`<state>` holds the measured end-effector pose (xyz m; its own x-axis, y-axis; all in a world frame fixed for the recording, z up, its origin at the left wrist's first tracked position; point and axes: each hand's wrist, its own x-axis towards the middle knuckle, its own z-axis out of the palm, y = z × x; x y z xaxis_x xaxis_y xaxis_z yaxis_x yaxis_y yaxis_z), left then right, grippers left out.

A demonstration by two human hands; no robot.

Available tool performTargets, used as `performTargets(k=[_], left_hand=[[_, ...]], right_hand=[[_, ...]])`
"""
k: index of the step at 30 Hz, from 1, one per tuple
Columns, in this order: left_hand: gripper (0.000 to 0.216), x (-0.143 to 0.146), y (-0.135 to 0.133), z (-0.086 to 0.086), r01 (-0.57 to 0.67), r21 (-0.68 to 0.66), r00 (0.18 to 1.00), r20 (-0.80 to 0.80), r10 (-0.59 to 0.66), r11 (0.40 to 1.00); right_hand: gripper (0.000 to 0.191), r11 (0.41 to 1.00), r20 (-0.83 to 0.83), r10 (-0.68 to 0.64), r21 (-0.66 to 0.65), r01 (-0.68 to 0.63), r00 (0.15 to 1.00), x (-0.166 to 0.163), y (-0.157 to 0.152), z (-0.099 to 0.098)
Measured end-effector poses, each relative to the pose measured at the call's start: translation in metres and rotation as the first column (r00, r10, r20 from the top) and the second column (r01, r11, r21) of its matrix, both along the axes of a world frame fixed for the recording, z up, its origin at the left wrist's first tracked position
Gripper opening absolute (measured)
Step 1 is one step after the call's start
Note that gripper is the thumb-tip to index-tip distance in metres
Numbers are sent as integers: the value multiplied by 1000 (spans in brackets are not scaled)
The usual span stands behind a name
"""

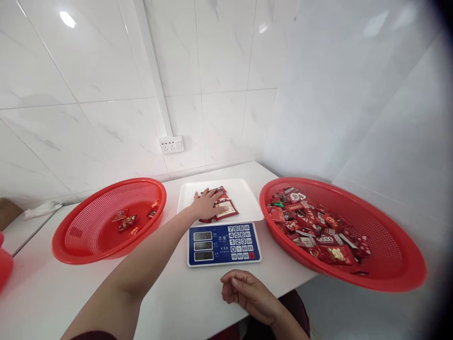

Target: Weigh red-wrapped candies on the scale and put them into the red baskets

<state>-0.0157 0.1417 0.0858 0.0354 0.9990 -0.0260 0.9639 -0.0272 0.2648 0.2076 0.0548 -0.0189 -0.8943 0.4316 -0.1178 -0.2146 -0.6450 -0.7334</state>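
My left hand [206,205] lies over several red snack packets [230,210] on the white tray [247,193] of a weighing scale. Its fingers are spread out and rest on the packets, partly hiding them. Just in front of the tray is the scale's blue keypad panel [221,252], with small grey displays on its left side. Near the front edge of the table, my right hand [252,296] is loosely closed with its fingers curled in. Nothing shows in it, and it is apart from the scale.
On the right, a red plastic basket [385,236] holds many red packets [318,226] and overhangs the table edge. Another red basket [88,212] at the left has several packets in it. Behind the table [170,293] stands a tiled wall with a socket [171,144].
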Motion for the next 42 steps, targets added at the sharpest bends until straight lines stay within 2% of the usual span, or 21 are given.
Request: performTargets(k=[6,13,20,25,29,32,34,38,42], left_hand=[[68,-1,-2,1,33,46,999,-27,-32,998],[75,1,0,4,30,85,999,-40,-26,996],[75,-2,9,-2,62,73,998,-33,-60,995],[71,-2,0,3,57,133,998,-28,-53,989],[66,-5,-23,13,60,184,998,-8,-59,981],[64,-20,-49,17,18,211,1000,-9,-16,977],[64,-37,-70,17,-71,206,996,-36,80,976],[67,-69,-119,15,-332,110,930,-126,344,937],[67,-75,-170,17,-436,5,899,-51,436,900]], right_hand=[[24,1000,-15,4,-9,-4,1000,1,0,0],[25,1000,-33,2,-10,-2,999,1,-1,0],[29,1000,-32,1,-8,-1,999,1,-2,1],[25,1000,-71,-1,-17,0,997,2,-1,-3],[35,993,-214,-95,-94,76,972,2,0,-6],[33,996,-98,-85,0,85,992,0,-1,-3],[29,998,-9,-36,46,36,999,-1,-2,0],[26,1000,18,-16,-14,17,1000,-2,-1,3],[28,999,55,-25,-36,27,998,0,-2,3]])
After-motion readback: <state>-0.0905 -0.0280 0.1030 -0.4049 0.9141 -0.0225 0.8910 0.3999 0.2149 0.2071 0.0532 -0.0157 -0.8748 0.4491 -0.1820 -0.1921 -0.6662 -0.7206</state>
